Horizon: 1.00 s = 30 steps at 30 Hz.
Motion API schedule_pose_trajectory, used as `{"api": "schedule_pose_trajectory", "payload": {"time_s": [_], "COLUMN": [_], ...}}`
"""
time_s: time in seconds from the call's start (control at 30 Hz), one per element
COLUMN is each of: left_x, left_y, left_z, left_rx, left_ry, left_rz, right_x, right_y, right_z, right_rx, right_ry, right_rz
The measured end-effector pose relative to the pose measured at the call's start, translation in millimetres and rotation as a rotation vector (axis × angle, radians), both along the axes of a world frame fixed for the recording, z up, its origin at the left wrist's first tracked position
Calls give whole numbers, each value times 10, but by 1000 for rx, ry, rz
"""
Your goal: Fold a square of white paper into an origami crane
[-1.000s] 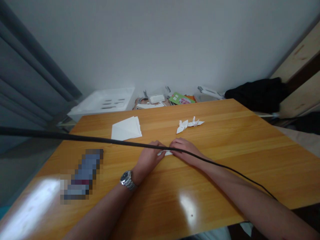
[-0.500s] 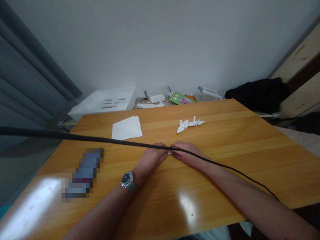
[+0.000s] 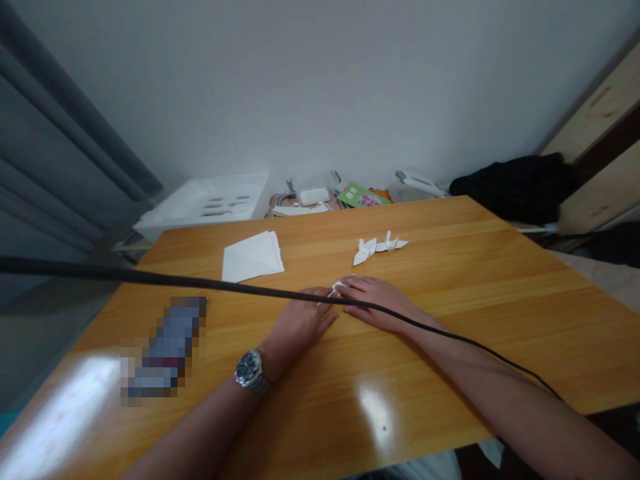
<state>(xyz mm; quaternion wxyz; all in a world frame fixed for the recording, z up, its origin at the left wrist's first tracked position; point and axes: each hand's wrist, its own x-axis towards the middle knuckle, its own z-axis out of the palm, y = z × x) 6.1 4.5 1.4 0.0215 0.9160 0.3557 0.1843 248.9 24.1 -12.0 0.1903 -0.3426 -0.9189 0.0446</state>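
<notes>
Between my hands, near the middle of the table, is a small piece of folded white paper [image 3: 340,287], largely covered by fingers. My left hand [image 3: 300,320], with a metal watch at the wrist, holds its left side with the fingertips, the thumb reaching out below. From the right, my right hand [image 3: 375,301] has its fingers over the paper, its thumb lower down. Beyond the hands stand two folded paper cranes, a left crane [image 3: 365,250] and a right crane [image 3: 393,244], touching or nearly so. A black cable crosses the view in front of both hands.
White paper sheets [image 3: 253,257] lie stacked at the back left of the wooden table [image 3: 450,267]. A pixelated dark object [image 3: 167,347] lies at the left. Behind the table are a white foam tray [image 3: 205,200], a green booklet [image 3: 360,195] and black cloth [image 3: 510,187].
My hands have shifted slightly, and more of the folded paper shows between them. Both thumbs have moved away from the fingertips. The cranes and sheets stay put.
</notes>
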Motion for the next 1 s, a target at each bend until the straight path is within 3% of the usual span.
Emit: {"api": "schedule_pose_trajectory", "payload": {"time_s": [0.23,0.6,0.8,1.0], "left_x": [13,18,13,12], "left_y": [-52,-64,-65,-75], "left_z": [18,59,64,62], "left_rx": [-30,-65,-72,-73], "left_ry": [5,14,1,16], "left_rz": [24,35,36,37], "right_x": [-18,41,106,111], "right_y": [-58,-59,21,26], "right_z": [42,-69,-46,9], "right_rx": [-53,15,7,46], "right_ry": [-38,-31,-4,20], "right_rz": [-55,-191,-355,-346]}}
